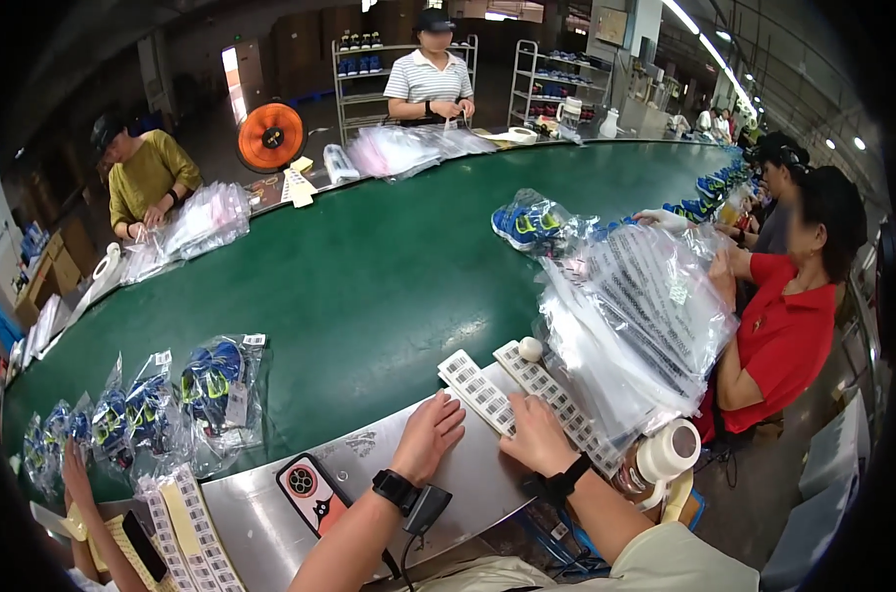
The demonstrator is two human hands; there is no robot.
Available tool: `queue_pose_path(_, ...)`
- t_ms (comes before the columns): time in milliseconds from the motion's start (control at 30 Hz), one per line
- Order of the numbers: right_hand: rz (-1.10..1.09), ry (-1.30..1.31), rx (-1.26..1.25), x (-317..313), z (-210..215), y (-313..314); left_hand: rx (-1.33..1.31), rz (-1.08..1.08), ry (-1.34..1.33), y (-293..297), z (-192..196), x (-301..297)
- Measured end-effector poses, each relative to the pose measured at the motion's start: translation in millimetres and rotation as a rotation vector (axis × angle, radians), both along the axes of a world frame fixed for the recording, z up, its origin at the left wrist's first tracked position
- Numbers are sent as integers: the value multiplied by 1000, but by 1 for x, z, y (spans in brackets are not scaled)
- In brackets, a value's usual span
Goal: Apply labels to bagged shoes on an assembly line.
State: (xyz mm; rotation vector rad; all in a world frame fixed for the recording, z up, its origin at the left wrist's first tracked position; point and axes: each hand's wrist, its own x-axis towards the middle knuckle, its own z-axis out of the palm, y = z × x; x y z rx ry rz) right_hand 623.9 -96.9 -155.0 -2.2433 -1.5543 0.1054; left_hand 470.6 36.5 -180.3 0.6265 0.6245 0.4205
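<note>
My left hand point(430, 432) hovers over the metal ledge, fingers stretched out and nothing visible in them. Just to the right, my right hand point(541, 434) is bent over the near end of a white sheet of barcode labels point(474, 387), thumb and fingers closed at its edge. A second label sheet point(556, 395) on yellowish backing lies beside it, partly behind the right hand. On its far end sits a small white round object point(530, 349). A phone in a pink and black case point(315, 493) lies left of my left forearm.
A green conveyor belt point(369, 266) runs past the metal ledge point(369, 434). Bagged blue shoes point(211, 385) stand on it at left. A pile of clear plastic bags point(635, 326) lies at right, near a person in red point(788, 326) and a white-lidded jug point(670, 449).
</note>
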Motion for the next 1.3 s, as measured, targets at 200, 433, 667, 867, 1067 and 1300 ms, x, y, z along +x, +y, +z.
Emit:
queue_pose_path(200, 2, 12, -4, 1, -1, 3, 105, 90, -7, -8, -7, 9)
queue_pose_path(433, 107, 26, -39, 3, 5, -6, 684, 105, 62, -36, -28, 1)
queue_pose_path(667, 27, 34, 141, 36, 26, -15, 908, 77, 119, -35, -37, -1)
queue_pose_path(867, 117, 47, 58, 38, 23, -12, 833, 150, 109, -32, -31, 7)
queue_pose_path(1067, -89, 21, 39, 58, 8, -11, 861, 107, 142, -36, -28, 7)
queue_pose_path(1300, -134, -93, -24, 69, -8, -13, 861, 129, 137, -33, -29, 12)
